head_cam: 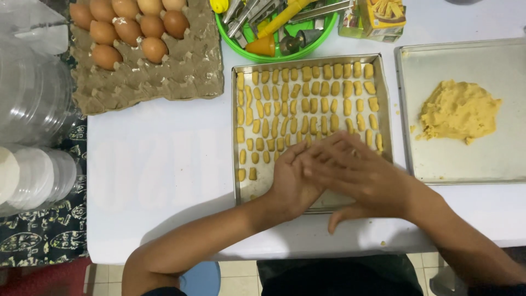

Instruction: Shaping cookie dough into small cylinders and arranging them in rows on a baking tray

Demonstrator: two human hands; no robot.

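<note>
Your baking tray (383, 109) sits in the middle of the white table (164, 164), filled with rows of small yellow dough pieces (307, 104), and your hands hover over its near edge, hiding the front rows. Your left hand (290, 181) lies palm up with fingers stretched flat; your right hand (361, 178) presses flat across it, palm to palm. Whether any dough lies between them cannot be told. Just right of the tray, a second tray (466, 55) holds a lump of yellow dough (459, 111). Touching the tray's far edge is a green bowl (323, 33) full of kitchen tools, and beside that a small yellow and green box (378, 19). At far left, a grey cardboard egg carton (164, 71) holds brown eggs (129, 27). Clear plastic containers (33, 98) stack at the left edge.
</note>
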